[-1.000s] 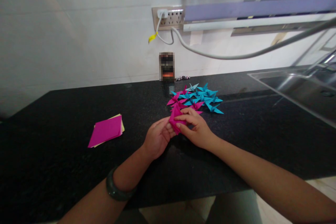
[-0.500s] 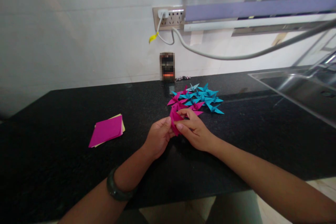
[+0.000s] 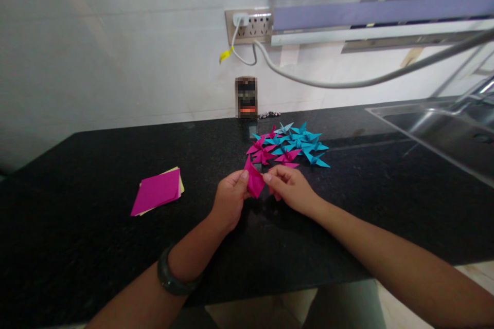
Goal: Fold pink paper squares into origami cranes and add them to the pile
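Observation:
A folded magenta paper piece is held just above the black countertop, between both hands. My left hand pinches its left side with thumb and fingers closed. My right hand pinches its right edge with fingertips together. A dark bangle sits on my left wrist. Just beyond the hands lies a pile of several folded paper cranes, magenta on the left and teal on the right.
A small stack of magenta and yellow paper squares lies to the left. A steel sink is set in the counter at the right. A wall socket with a white cable hangs above the back edge.
The magenta piece has been lifted and turned so a point sticks up. My right hand has slid from on top of it to its right edge.

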`<state>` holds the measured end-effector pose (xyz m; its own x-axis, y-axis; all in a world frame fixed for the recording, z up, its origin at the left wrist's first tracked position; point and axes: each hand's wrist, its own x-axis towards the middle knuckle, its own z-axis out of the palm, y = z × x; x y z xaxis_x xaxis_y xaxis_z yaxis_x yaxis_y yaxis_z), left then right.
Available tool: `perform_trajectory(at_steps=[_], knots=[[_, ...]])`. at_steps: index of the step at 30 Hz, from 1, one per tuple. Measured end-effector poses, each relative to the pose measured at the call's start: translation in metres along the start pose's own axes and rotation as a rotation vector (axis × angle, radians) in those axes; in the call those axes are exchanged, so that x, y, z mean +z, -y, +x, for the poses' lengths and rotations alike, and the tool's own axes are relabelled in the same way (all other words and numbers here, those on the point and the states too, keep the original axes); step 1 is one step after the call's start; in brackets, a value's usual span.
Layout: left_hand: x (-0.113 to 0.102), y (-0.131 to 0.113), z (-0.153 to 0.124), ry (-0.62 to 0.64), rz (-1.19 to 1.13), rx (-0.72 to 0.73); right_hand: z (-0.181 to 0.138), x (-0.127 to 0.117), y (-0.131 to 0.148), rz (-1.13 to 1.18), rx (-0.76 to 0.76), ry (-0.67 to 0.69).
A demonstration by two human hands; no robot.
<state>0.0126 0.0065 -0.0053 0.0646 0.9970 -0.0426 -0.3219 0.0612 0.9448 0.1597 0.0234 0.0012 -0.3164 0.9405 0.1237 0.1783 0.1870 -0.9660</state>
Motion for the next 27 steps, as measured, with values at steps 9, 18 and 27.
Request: perform_trajectory(at_steps=[9, 18, 27], knots=[[-0.0025, 0.0012, -0.0030, 0.063, 0.393, 0.127, 0.0005, 0.0054, -0.0033, -0.233, -0.009, -0.099], [-0.0019, 0.0010, -0.0060, 0.021, 0.646, 0.258, 0.0012, 0.0077, -0.0093, -0.248, 0.077, -0.072], [-0.0019, -0.0008, -0.0032, -0.090, 0.610, 0.165, 0.0002, 0.0039, -0.0062, -0.313, 0.053, -0.044]])
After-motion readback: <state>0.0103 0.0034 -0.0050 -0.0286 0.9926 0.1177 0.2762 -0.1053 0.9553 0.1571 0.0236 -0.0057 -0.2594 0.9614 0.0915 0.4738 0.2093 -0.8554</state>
